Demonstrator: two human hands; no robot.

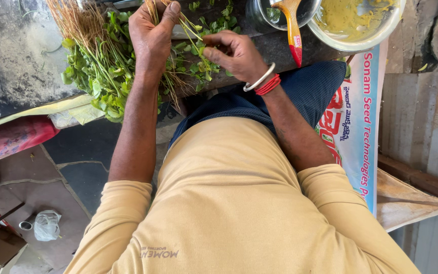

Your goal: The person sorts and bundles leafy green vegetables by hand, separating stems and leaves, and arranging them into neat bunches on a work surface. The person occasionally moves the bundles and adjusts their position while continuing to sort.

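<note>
Both hands at leafy stems (191, 38) — left (150, 35) gripping, right (234, 50) pinching

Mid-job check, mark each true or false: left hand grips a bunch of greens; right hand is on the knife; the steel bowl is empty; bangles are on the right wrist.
1. The left hand has a bunch of leafy stems in its grip. True.
2. The right hand holds the knife. False: the orange-handled knife lies untouched; the fingers pinch a green sprig.
3. The steel bowl is empty. False: it holds yellow batter.
4. Bangles circle the right wrist. True.
</note>
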